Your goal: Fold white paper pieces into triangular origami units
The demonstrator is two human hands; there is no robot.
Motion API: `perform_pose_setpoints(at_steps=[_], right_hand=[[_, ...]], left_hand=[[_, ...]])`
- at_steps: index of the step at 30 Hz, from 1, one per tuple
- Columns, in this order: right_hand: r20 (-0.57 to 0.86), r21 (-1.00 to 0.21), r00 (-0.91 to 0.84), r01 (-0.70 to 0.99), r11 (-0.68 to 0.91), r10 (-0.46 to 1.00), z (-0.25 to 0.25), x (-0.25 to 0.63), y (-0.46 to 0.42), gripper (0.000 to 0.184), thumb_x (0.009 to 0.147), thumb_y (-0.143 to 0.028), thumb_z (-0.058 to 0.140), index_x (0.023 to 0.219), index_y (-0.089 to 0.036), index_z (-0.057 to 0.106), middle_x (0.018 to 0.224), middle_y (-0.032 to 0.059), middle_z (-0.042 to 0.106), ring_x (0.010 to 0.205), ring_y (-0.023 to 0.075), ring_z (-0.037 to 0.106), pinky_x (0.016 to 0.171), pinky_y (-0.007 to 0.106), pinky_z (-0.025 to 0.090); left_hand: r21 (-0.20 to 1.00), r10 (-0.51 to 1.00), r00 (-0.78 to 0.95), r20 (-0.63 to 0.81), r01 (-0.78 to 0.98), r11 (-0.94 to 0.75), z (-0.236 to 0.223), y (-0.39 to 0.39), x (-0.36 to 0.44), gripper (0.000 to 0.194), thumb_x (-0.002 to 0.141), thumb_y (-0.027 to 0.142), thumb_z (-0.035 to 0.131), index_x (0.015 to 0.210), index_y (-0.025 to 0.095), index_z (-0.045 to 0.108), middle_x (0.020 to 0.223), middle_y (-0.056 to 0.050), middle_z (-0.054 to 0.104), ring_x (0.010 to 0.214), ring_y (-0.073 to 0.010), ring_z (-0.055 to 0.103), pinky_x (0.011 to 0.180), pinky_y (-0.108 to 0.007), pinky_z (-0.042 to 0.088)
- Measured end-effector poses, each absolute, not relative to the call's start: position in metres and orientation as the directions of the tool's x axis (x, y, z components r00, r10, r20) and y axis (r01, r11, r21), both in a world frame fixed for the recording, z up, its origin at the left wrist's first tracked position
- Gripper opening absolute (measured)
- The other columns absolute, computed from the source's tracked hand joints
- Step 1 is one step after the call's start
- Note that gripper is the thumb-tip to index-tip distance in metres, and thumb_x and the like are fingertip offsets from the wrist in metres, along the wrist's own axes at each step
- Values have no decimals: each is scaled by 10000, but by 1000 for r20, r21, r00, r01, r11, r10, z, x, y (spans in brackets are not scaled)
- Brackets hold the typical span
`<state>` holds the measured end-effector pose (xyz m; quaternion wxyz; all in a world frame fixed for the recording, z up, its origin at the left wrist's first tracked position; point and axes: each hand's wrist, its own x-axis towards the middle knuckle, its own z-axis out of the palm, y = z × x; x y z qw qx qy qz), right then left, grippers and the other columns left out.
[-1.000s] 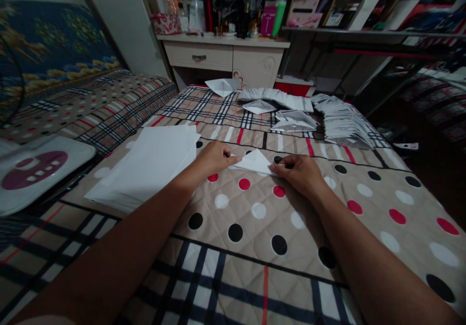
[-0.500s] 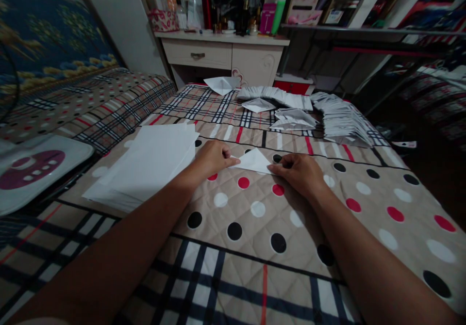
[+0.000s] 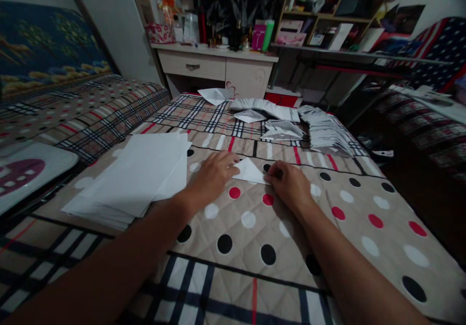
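A small white sheet of folded paper [image 3: 250, 171] lies on the bedspread, its point facing away from me. My left hand [image 3: 215, 175] is closed on its left end, with the fingers bent over the paper and partly hiding it. At the opposite end, my right hand [image 3: 289, 183] pinches the right corner between thumb and curled fingers. To the left of my left hand sits a stack of white paper sheets [image 3: 145, 162], loosely piled with uneven edges.
Rows of folded papers [image 3: 329, 133] stand along the far side of the patterned bedspread [image 3: 247, 240], with several loose folded pieces [image 3: 282, 130] near them. Beyond the bed is a white dresser [image 3: 192, 65] crowded with bottles. A white plastic case [image 3: 36, 170] rests at the left.
My left hand has shifted its fingers farther over the paper's left end. The right hand keeps its pinch on the right corner. The camera view has tilted upward and turned slightly right.
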<state>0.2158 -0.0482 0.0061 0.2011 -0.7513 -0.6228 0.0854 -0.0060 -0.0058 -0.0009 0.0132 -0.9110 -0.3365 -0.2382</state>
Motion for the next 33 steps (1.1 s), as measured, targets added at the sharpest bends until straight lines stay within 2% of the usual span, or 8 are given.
perform_pose_setpoints(at_steps=[2,5,9,13,20,27,30,33], right_hand=[[172,-432,151,900,-64,973,2,213,-50,82,766,-189,594,811,-226,652,803,11,676,724,182,595,585,285,344],[263,-453,43,887,84,964,0,211,-54,213,746,-86,506,819,-208,664,907,29,683,817,184,614,673,287,400],[240,-433,6,896,102,971,5,209,-57,228,683,-118,544,854,-202,670,944,43,664,823,199,611,684,296,419],[221,-334,-42,935,116,974,9,205,-58,291,630,-150,584,912,-185,644,970,75,641,884,245,602,732,334,426],[271,-377,-54,913,157,961,1,209,-57,272,688,-128,558,941,-176,647,988,79,627,913,238,601,760,332,450],[505,-433,-97,831,349,858,-2,217,-54,193,864,-170,488,939,-181,665,916,76,669,889,232,603,791,355,454],[621,-515,-8,750,416,784,1,214,-56,178,880,-202,513,956,-196,674,882,52,683,845,215,613,784,353,454],[562,-685,105,614,391,820,4,210,-59,166,884,-281,552,929,-211,695,834,28,693,788,196,617,738,329,461]], left_hand=[[108,551,729,406,561,-821,-3,-11,-1,240,833,14,537,964,159,677,1059,-61,657,1019,-203,581,907,-365,490],[136,587,717,376,584,-800,-4,-17,3,219,809,38,556,961,141,675,1039,-65,652,984,-202,587,894,-350,514],[202,644,670,368,619,-759,-1,-22,3,206,816,191,614,1009,152,673,1098,-80,617,1028,-234,576,892,-380,532],[251,664,653,363,618,-745,-2,-19,3,324,782,95,574,1082,184,661,1094,-69,585,1064,-222,556,933,-364,518],[268,662,634,399,610,-746,-10,-10,1,430,734,-16,527,1097,180,651,1113,-69,592,1075,-220,554,957,-370,511],[277,579,552,600,536,-798,-6,-2,-7,278,868,54,515,1054,179,679,994,-59,704,967,-194,631,861,-355,538],[409,612,369,699,495,-766,3,0,-9,196,882,117,553,982,178,710,912,-54,723,861,-174,658,793,-317,536],[643,766,230,600,431,-633,11,1,-8,131,858,163,603,874,172,733,846,-46,743,797,-165,679,772,-295,538]])
